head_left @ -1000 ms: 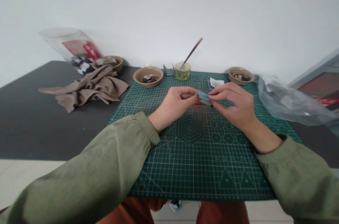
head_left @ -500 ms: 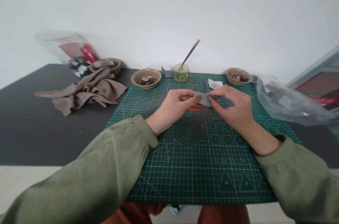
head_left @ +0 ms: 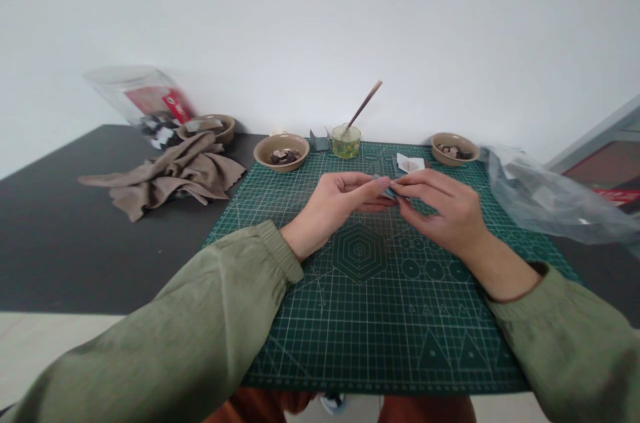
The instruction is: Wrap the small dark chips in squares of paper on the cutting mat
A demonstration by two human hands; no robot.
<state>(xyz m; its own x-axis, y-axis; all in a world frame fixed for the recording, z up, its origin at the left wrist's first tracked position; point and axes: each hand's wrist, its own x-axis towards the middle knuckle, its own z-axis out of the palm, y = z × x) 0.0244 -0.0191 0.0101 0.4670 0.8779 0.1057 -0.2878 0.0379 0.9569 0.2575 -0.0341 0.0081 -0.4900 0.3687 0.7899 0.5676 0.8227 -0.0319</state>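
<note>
My left hand (head_left: 345, 200) is closed in a pinch, thumb on top, on a small blue-grey sheet (head_left: 389, 192) that looks like folded sandpaper. Only a sliver of it shows between the fingers. My right hand (head_left: 443, 206) pinches the same sheet from the other side, its fingertips touching those of the left. Whether something small sits inside the fold, I cannot tell. Both hands are above the green cutting mat (head_left: 360, 323). Just beyond them lies a white piece of paper (head_left: 410, 163) on a grey piece.
Along the back stand a bowl of dark pieces (head_left: 281, 152), a folded grey sheet (head_left: 320, 140), a yellow-green jar (head_left: 346, 142) with a brush (head_left: 365, 103), and another bowl (head_left: 454, 149). Left lie a brown cloth (head_left: 175, 176) and a clear container (head_left: 145, 100); right, a plastic bag (head_left: 550, 200).
The grey sheet, earlier showing broad and flat between my hands, is now mostly covered by my fingers. My right fingertips have closed in on it. The whole view has shifted slightly.
</note>
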